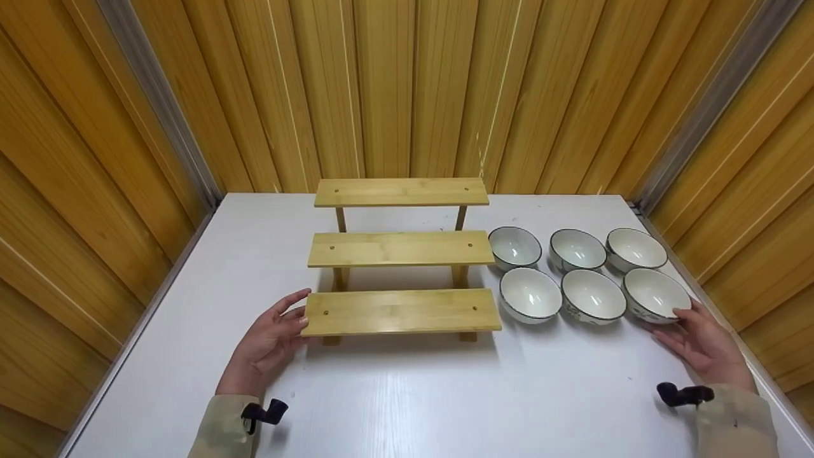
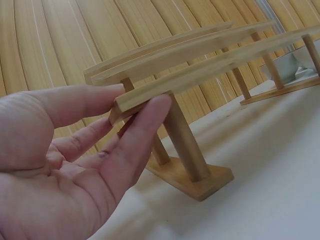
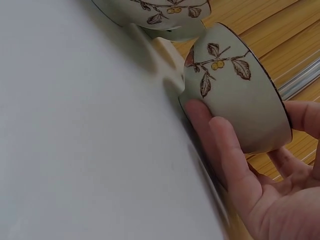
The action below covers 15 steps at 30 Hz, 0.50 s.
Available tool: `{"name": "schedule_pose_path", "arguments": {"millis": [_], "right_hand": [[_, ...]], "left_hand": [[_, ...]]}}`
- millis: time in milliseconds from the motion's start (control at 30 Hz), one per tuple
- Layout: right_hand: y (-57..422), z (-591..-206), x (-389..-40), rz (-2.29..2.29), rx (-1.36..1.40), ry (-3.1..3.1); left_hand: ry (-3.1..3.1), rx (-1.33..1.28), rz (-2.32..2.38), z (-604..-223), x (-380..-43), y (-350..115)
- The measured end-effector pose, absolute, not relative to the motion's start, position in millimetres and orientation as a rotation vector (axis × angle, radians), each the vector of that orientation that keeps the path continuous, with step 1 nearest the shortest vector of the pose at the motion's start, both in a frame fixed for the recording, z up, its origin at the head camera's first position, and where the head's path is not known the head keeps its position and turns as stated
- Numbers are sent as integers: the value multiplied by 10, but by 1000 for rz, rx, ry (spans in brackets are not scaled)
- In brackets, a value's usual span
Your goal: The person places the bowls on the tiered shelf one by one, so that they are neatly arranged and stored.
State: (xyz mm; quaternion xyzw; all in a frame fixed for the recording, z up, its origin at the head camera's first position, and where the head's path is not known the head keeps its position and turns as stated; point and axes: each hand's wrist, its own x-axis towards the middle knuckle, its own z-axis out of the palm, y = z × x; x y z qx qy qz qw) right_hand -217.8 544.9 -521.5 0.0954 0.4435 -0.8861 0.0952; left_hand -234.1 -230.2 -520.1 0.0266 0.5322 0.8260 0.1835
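A three-tier wooden display stand (image 1: pixel 400 312) sits at the middle of the white table. My left hand (image 1: pixel 270 340) is at the left end of its lowest shelf. In the left wrist view, fingers (image 2: pixel 150 112) pinch that shelf's end (image 2: pixel 145 97) from above and below. On the right, my right hand (image 1: pixel 706 340) grips the front right bowl (image 1: pixel 656 294), a white one with a dark rim. The right wrist view shows a branch-and-berry pattern on this bowl (image 3: pixel 235 95), with fingers (image 3: pixel 230 150) along its lower side and others at the rim.
Several matching bowls stand in two rows right of the stand, among them a front left bowl (image 1: pixel 531 294) and a back right bowl (image 1: pixel 636 248). Wood-panelled walls (image 1: pixel 381 89) enclose the white table (image 1: pixel 407 401) at the back and sides.
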Motion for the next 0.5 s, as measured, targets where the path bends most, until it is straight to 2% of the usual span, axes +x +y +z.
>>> {"name": "schedule_pose_path", "arguments": {"millis": [300,500], "right_hand": [[5405,-5229,-2171,-2671,357,1291],[5430,-5160,-2115,-2706,226,1225]], "left_hand": [[1463,60,2351,-5201,-2325,-2297],[1458,53,2352,-5206,-2332,-2297]]}}
